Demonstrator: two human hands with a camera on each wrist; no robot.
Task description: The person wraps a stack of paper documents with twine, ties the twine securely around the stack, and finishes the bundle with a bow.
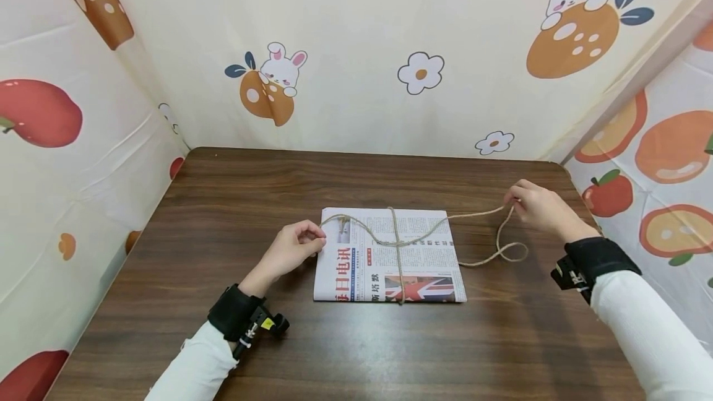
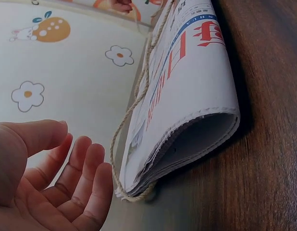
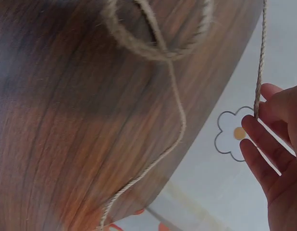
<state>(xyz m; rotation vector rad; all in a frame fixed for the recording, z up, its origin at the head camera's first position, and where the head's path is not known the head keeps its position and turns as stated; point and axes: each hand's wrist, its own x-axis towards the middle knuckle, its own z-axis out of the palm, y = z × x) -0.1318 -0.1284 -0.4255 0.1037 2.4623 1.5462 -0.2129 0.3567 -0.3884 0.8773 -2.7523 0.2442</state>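
A folded stack of newspaper [image 1: 356,271] lies on the wooden table, with a length of twine [image 1: 398,244] running down its middle and another stretch crossing it sideways. At the stack's left edge is my left hand [image 1: 289,249]. The left wrist view shows its fingers [image 2: 80,159] loosely bent with nothing between them, beside the twine that goes round the newspaper's corner. To the right of the stack, my right hand [image 1: 539,206] pinches the twine between thumb and fingers, above the table. A slack loop of twine hangs below that hand and runs back to the newspaper's right edge.
The dark wooden table [image 1: 223,203] reaches back to a wall [image 1: 356,79] covered with rabbit and flower prints. Patterned sheets with fruit border the left and right sides. Each wrist wears a black strap with a small camera.
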